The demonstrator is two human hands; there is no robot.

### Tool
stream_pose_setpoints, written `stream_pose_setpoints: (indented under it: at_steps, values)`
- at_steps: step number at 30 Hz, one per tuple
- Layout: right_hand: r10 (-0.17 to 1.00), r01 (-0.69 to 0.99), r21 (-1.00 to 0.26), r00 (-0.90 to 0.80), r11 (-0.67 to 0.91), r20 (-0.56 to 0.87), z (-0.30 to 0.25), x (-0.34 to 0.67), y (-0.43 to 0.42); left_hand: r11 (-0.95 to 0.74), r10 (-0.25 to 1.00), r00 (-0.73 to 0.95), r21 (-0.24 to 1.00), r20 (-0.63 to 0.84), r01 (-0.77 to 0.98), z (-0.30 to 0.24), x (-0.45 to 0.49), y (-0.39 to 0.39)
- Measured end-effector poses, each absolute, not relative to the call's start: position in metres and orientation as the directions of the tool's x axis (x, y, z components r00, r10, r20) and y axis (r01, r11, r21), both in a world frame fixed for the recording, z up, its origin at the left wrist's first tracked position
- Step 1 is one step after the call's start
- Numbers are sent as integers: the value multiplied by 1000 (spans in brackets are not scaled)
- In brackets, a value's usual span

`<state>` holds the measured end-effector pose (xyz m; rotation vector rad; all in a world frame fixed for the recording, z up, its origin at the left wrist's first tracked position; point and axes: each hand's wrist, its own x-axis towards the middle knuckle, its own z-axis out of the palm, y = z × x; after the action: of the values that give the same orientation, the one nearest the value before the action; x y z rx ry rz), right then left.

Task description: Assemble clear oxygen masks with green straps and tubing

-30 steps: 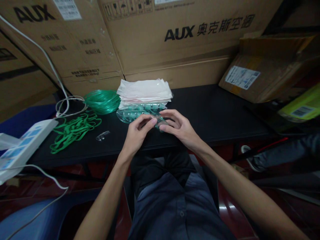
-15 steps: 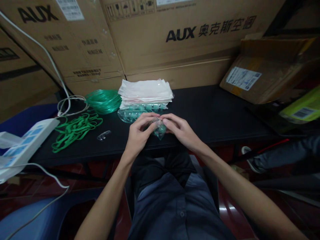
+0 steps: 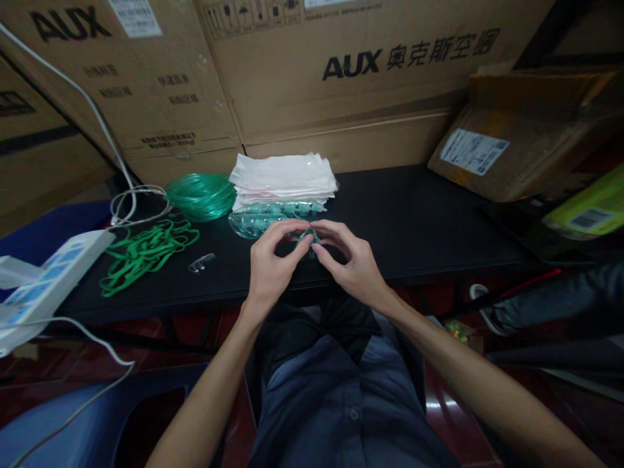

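Tall cartons (image 3: 390, 104) back the black table (image 3: 390, 214); near its front edge, the left hand (image 3: 269, 265) and right hand (image 3: 359, 265) seem to pinch a clear greenish piece (image 3: 312, 232) between them, its shape hard to make out. Slick plastic held by fingertips alone could slip and drop.

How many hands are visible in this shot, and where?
2: the left hand and right hand, meeting over the black table around a small clear green-tinted piece. Another person's leg shows at right; their hands are not visible.
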<state>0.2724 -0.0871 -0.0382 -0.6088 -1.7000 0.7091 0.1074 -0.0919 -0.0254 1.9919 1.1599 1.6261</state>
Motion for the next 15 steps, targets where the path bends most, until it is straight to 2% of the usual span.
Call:
stream_pose_setpoints:
  at_steps: [3, 7, 10, 15]
  values:
    - [708, 121, -697, -134, 706, 694, -42, 272, -89, -645, 728, 73, 644, 682, 412, -24, 109, -94]
    - [596, 305, -556, -51, 773, 801, -47, 270, -91, -661, 706, 117, 591, 699, 462, -24, 113, -97]
    - [536, 345, -488, -53, 802, 843, -50, 269, -91, -674, 680, 121, 551, 723, 493, -24, 114, -99]
    - [528, 361, -472, -71, 805, 846, -52, 269, -91, -700, 624, 115, 487, 773, 522, -26, 115, -100]
